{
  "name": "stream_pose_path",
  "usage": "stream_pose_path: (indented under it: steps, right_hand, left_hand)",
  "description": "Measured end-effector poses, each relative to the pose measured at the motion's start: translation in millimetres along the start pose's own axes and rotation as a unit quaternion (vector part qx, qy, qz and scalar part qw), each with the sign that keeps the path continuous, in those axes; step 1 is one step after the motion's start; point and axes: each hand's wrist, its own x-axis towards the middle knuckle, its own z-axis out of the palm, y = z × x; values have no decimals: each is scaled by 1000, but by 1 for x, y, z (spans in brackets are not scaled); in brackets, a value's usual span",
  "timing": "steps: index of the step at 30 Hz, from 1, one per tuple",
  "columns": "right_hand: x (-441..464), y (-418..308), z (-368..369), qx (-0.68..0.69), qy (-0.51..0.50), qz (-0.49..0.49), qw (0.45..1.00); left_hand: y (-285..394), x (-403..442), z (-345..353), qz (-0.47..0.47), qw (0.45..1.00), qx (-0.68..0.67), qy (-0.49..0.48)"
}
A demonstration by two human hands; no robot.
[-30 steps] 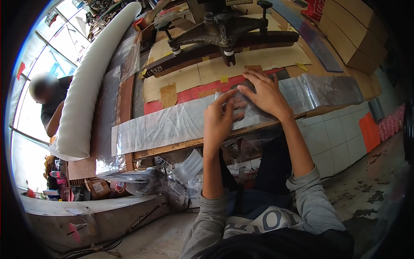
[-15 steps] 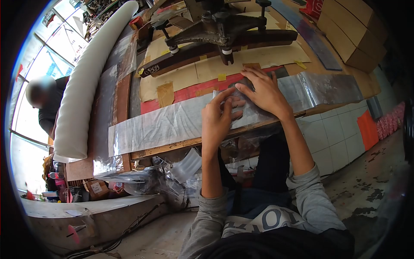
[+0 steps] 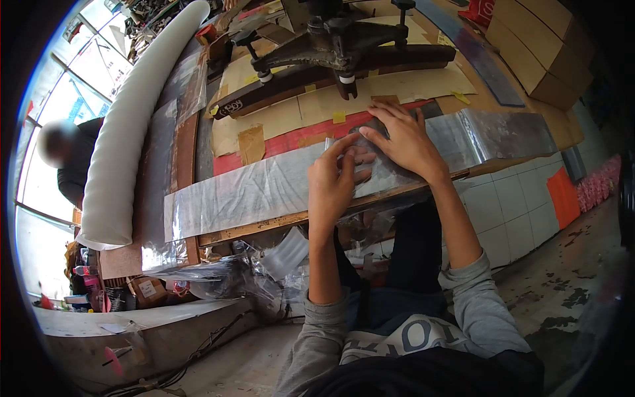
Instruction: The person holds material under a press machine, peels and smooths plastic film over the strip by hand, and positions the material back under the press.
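Note:
Over the front of the workbench lies a long strip of clear plastic film [image 3: 245, 195], wrinkled and shiny. My left hand [image 3: 334, 177] is above its middle, palm turned to the right, with curved fingers apart and nothing visibly held. Just right of it, my right hand [image 3: 405, 140] lies palm down with fingers spread on or just over a dark patch at the film. The fingertips of both hands nearly meet; whether they touch cannot be made out. Behind them, a dark metal press [image 3: 340, 59] with a long bar stands over tan card and a red strip [image 3: 264, 153].
A tall white foam roll [image 3: 126, 132] stands along the left side. Cardboard boxes [image 3: 539, 49] are at the back right. Plastic scraps [image 3: 288, 255] hang below the bench's wooden edge [image 3: 264, 225]. A person [image 3: 76, 155] is at the far left.
Both hands keep almost the same pose and place. The view shifts very slightly, and something like a hand shows at the top edge behind the press.

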Motion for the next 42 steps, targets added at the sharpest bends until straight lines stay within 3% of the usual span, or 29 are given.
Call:
stream_pose_path:
  steps: [42]
  right_hand:
    - [-1,0,0,-12,2,-7,1000]
  left_hand:
    - [3,-2,1,-4,1000,12,1]
